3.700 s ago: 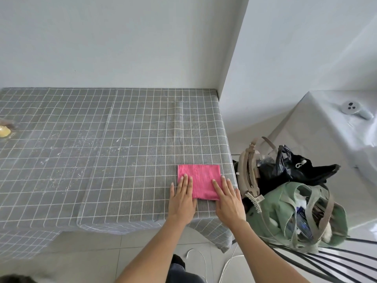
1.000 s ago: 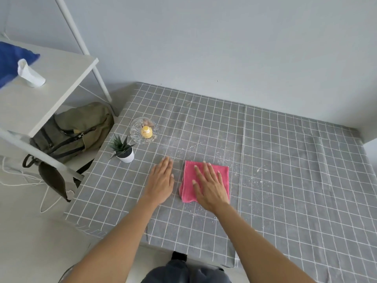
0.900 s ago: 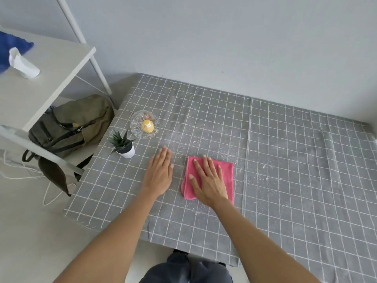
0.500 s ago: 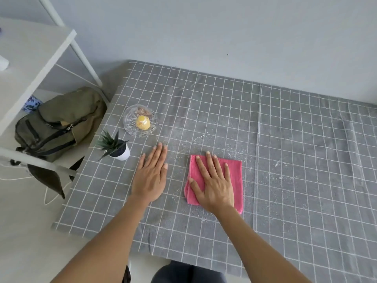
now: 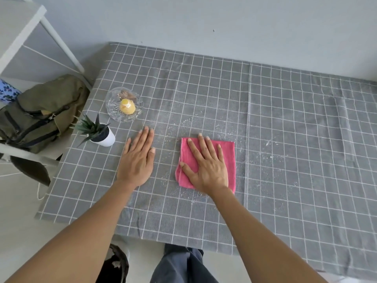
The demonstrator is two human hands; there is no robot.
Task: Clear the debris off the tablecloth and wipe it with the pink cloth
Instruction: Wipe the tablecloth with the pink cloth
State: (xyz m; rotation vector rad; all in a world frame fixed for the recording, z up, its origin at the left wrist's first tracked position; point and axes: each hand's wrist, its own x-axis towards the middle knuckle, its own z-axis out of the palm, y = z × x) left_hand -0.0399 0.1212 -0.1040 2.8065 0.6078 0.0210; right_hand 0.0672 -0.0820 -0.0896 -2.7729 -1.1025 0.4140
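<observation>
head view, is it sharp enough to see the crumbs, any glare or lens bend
Head view: soft, even light, no glare; white crumbs show sharply against the grey tablecloth around the pink cloth. Head view: only faint shadows under the left hand and right hand. Head view: wide-angle bend curves the grid lines and stretches the forearms near the lower edge.

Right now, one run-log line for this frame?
phase: wiping | right hand: flat on pink cloth | left hand: flat on tablecloth | crumbs: remain

A plain grey wall [image 5: 204, 19] stands behind. A white shelf [image 5: 22, 31] is at the left. The floor [image 5: 18, 221] is pale.
</observation>
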